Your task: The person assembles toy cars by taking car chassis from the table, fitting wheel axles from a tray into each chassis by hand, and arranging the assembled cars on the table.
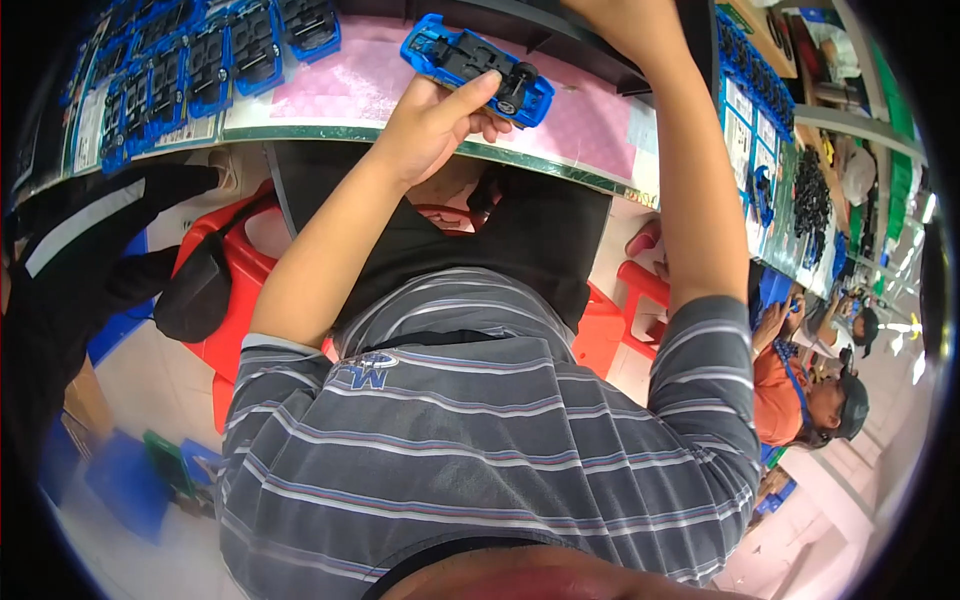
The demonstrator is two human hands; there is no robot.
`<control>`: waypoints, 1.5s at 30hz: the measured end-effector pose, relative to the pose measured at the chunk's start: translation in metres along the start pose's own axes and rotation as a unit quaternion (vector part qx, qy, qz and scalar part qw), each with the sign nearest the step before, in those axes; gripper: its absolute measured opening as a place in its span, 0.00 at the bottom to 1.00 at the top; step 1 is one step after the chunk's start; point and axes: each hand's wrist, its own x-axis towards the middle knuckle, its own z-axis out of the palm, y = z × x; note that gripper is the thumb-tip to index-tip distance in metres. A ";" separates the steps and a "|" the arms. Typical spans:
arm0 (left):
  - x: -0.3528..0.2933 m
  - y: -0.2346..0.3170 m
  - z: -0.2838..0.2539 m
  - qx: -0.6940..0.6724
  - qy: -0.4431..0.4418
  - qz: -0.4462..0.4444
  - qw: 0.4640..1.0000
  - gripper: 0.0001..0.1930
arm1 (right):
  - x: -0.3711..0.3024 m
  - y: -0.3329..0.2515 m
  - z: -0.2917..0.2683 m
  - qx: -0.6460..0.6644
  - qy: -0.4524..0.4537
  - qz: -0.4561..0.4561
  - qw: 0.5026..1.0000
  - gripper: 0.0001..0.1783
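A blue toy car [455, 55] is turned underside up, showing its black chassis. My left hand [432, 125] grips it over the pink tabletop, thumb laid across the chassis. Near the thumb tip, a pair of black wheels [515, 88] sits at the car's right end; I see no wheels at the other end. My right hand [632, 25] reaches forward over a black bin [560, 42] at the table's back. The upper picture edge cuts off its fingers, so whatever they touch is hidden.
Several blue car bodies with black chassis [205, 75] stand in rows at the left. More blue parts [755, 65] and a heap of small black parts [812, 190] lie on the right. The table's green edge [330, 134] runs before me. Co-workers [800, 400] sit at right.
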 end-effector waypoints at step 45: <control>-0.224 0.337 -0.257 0.218 0.548 0.104 0.801 0.20 | -0.205 0.101 0.042 0.116 0.145 0.231 0.955 0.10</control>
